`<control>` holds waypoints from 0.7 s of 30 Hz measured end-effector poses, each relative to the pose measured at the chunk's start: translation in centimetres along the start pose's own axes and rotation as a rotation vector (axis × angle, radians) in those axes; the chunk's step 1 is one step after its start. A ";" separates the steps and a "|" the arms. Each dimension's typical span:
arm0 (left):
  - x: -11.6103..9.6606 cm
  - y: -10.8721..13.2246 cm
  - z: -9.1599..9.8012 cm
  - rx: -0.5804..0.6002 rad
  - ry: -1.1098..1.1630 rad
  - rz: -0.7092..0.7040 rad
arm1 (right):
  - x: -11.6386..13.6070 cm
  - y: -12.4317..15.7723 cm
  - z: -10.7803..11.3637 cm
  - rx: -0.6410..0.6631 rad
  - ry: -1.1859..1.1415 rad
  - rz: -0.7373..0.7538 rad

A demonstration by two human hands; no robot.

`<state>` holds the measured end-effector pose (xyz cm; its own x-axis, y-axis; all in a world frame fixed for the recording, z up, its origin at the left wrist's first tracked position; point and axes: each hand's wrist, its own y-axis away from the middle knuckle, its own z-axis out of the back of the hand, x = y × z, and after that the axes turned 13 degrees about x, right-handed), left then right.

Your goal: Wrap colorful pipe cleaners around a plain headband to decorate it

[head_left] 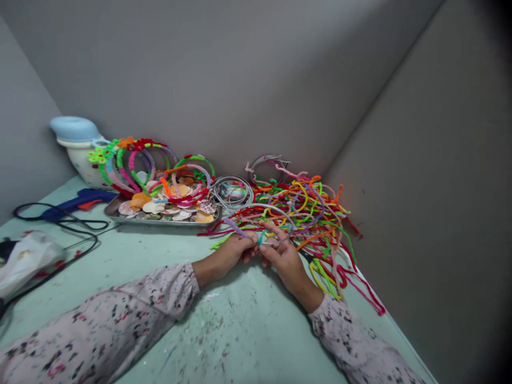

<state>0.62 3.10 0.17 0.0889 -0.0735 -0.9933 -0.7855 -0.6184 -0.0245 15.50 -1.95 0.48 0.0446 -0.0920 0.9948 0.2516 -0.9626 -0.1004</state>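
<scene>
My left hand (230,252) and my right hand (283,256) meet at the near edge of a heap of coloured pipe cleaners (310,213). Both are closed in a pinch on a thin silver headband (260,207) that arches up between them. A purple pipe cleaner (237,228) is wound on the band by my left fingers, and a teal one (262,236) sits between the two hands. Both forearms, in floral sleeves, rest on the pale green table (160,266).
A metal tray (160,218) holds seashells and several wrapped headbands (136,162). Bare wire headbands (232,192) lie beside it. A blue glue gun (76,202) with a black cord, a white-and-blue pot (78,144) and a plastic bag (24,258) are at the left. Grey walls close in behind and right.
</scene>
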 end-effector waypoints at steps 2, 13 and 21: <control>0.0 0.0 0.0 0.004 0.013 -0.004 | -0.2 0.0 0.0 -0.003 0.008 0.005; 0.6 -0.2 0.3 -0.001 0.147 -0.025 | -1.2 0.0 0.0 -0.143 0.119 -0.008; 0.6 0.0 0.4 -0.002 0.137 -0.025 | -1.1 0.3 0.1 -0.100 0.140 0.065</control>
<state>0.45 3.38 -0.49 0.1916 -0.1639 -0.9677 -0.7807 -0.6230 -0.0491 15.59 -2.10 -0.61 -0.0794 -0.1825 0.9800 0.1546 -0.9735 -0.1688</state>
